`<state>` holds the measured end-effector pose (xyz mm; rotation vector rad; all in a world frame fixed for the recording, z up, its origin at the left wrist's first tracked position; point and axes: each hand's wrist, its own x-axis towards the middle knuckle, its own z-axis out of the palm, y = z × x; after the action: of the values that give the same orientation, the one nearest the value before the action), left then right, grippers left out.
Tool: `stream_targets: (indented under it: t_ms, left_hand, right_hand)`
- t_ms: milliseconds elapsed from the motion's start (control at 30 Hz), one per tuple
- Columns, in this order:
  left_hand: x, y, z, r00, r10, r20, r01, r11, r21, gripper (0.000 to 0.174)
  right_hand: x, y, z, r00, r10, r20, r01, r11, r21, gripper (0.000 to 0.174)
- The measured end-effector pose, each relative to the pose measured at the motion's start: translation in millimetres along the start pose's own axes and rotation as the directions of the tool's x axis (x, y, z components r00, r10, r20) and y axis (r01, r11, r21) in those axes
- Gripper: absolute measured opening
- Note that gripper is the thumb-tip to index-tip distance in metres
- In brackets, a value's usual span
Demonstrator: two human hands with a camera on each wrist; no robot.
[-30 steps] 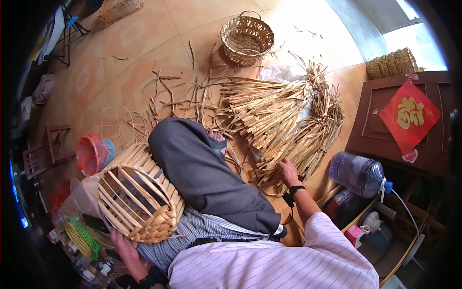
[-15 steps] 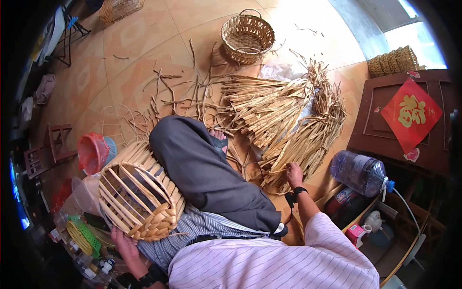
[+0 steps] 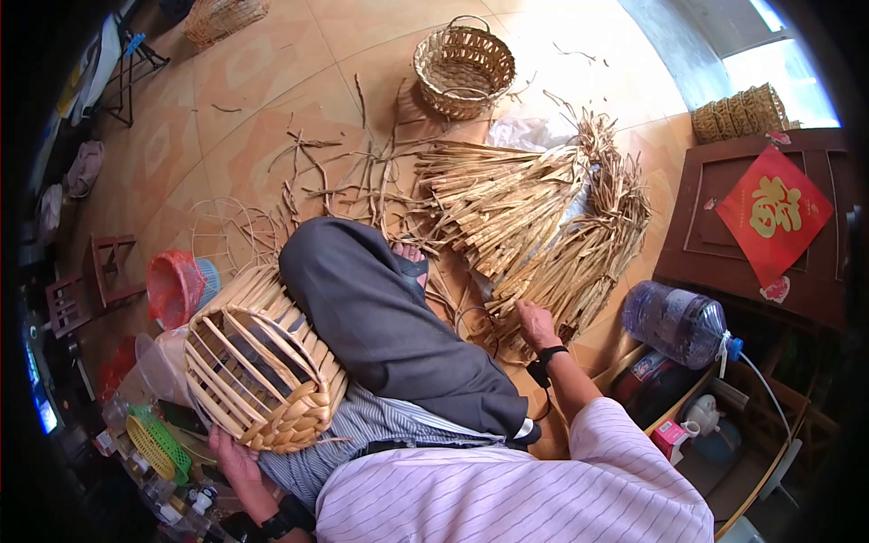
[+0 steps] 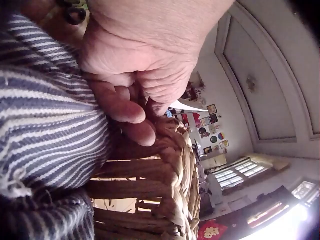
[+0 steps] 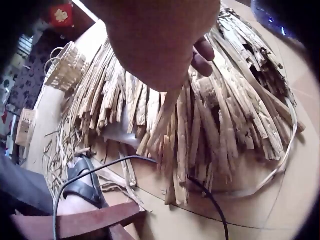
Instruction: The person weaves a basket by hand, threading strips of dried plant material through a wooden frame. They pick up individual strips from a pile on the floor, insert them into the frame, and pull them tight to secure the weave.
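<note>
An unfinished basket [image 3: 312, 339] of pale woven strips lies on its side across the lap, its braided rim [image 3: 299, 418] toward the body. My left hand [image 3: 237, 460] grips that rim, and the left wrist view shows its curled fingers [image 4: 132, 112] at the braid [image 4: 172, 165]. Striped cloth lies beside those fingers. Over the fanned bundles of dried plant strips [image 3: 507, 204], my right hand [image 3: 536, 323] is at the near ends. In the right wrist view a dried strip [image 5: 165, 117] runs down from under the right hand [image 5: 157, 45]; most of its fingers are hidden.
A finished handled basket [image 3: 466, 77] stands beyond the bundles. Loose twisted stalks [image 3: 312, 163] litter the tiles. At right are a large water bottle [image 3: 672, 326] and a crate of small goods. A red pail [image 3: 172, 290] and green strainer [image 3: 154, 443] are at left.
My right hand lifted to the right from the strip ends, then moved back left over them. The left hand and the basket on the lap have stayed in place.
</note>
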<state>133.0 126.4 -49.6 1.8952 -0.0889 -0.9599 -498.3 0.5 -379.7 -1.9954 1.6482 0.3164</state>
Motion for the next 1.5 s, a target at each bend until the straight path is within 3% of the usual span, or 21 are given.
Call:
stream_targets:
  t_ms: [100,133,233,333,433,467,567,600,633,700,833,967,1067,1267,1367,1500]
  left_hand:
    - [4.2,-2.0,-3.9,1.0,0.001,0.03,-0.001,1.0,-0.017,0.051]
    - [5.4,-3.1,-5.4,0.999,0.001,0.033,0.0,1.0,-0.024,0.051]
    - [5.0,-6.6,-5.8,1.0,0.003,-0.016,-0.004,1.0,-0.028,0.052]
    - [5.5,-9.7,2.9,0.996,0.035,-0.083,-0.037,0.999,-0.03,0.052]
    - [6.3,-9.6,2.1,0.997,0.033,-0.075,-0.036,0.998,-0.044,0.051]
    - [6.7,-9.4,3.0,0.997,0.034,-0.063,-0.037,0.998,-0.05,0.051]
    - [7.6,-7.7,-9.5,1.0,0.008,0.023,-0.007,0.999,-0.044,0.052]
    - [7.7,-7.0,-13.6,0.998,-0.005,0.061,0.007,0.999,-0.038,0.053]
    - [4.9,-5.0,-10.0,0.999,-0.01,0.032,0.011,0.999,-0.038,0.053]
    - [-0.3,-0.9,0.2,1.0,-0.018,-0.024,0.017,0.999,-0.036,0.053]
    - [5.2,-5.8,1.3,0.996,-0.011,-0.084,0.007,0.999,-0.049,0.05]
    - [5.2,-5.1,2.4,0.997,-0.005,-0.076,0.001,0.999,-0.051,0.048]
    - [4.4,-5.0,4.7,0.996,-0.002,-0.088,-0.004,0.997,-0.072,0.047]
    - [6.3,-6.8,2.4,0.996,0.007,-0.085,-0.014,0.996,-0.086,0.047]
    - [4.9,-5.6,5.0,0.995,0.002,-0.096,-0.01,0.996,-0.086,0.048]
    - [8.5,-7.8,0.5,0.997,0.004,-0.077,-0.011,0.996,-0.086,0.049]
  right_hand:
    - [0.0,-1.8,10.7,0.985,0.079,0.153,-0.093,0.992,0.083,0.045]
    - [0.5,1.1,10.9,0.988,0.025,0.15,-0.046,0.989,0.138,0.051]
    - [5.3,-2.0,7.8,0.966,0.094,0.24,-0.108,0.993,0.048,0.046]
    - [14.4,16.5,32.7,0.959,0.207,0.194,-0.189,0.976,-0.106,0.039]
    - [14.4,-7.2,-6.0,0.924,0.352,0.15,-0.344,0.936,-0.081,0.041]
    - [13.9,-5.3,-7.6,0.901,0.402,0.16,-0.402,0.915,-0.033,0.038]
    - [-0.8,8.6,5.3,0.899,0.433,-0.072,-0.388,0.861,0.33,0.033]
    - [-3.1,21.1,24.7,0.875,0.468,-0.125,-0.361,0.801,0.478,0.027]
    - [-5.7,26.8,32.6,0.862,0.504,-0.059,-0.346,0.668,0.659,0.026]
    - [-12.8,32.0,38.6,0.842,0.532,0.087,-0.283,0.299,0.911,0.026]
    - [-24.6,43.5,34.7,0.912,0.4,0.091,-0.153,0.126,0.98,0.034]
    - [-26.6,41.4,28.2,0.927,0.305,0.218,-0.141,-0.256,0.956,0.047]
    - [-23.5,43.7,27.7,0.95,0.232,0.212,-0.147,-0.268,0.952,0.053]
    - [-19.6,36.6,25.1,0.95,0.246,0.193,-0.095,-0.361,0.928,0.061]
    - [-23.7,25.4,4.0,0.913,0.295,0.281,-0.174,-0.342,0.923,0.06]
    - [-21.0,43.7,35.6,0.889,0.401,0.223,-0.228,-0.038,0.973,0.051]
